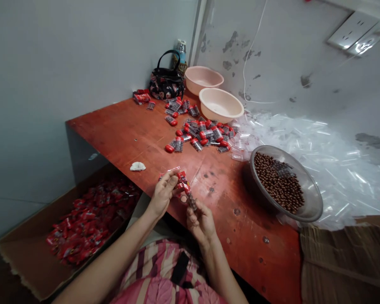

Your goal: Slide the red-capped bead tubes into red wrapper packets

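Note:
My left hand (162, 196) pinches a shiny red printed wrapper (183, 181) between thumb and fingers, above the front edge of the red table. In my right hand (203, 223) is a small transparent box of brown balls (192, 202), its upper end touching or inside the wrapper; I cannot tell which. Beyond my hands lies a pile of similar filled boxes with red caps (205, 133). To the right, a grey bowl (313, 194) holds many loose brown balls (278, 185) and a small transparent box resting on them.
A carton (22, 249) full of red packets (85, 223) stands below the table at left. Empty transparent boxes (342, 169) are heaped at right. Two plastic basins (221, 105), a flowered handbag (166, 86) and a flask (181, 52) stand behind. A white scrap (137, 166) lies near the left edge.

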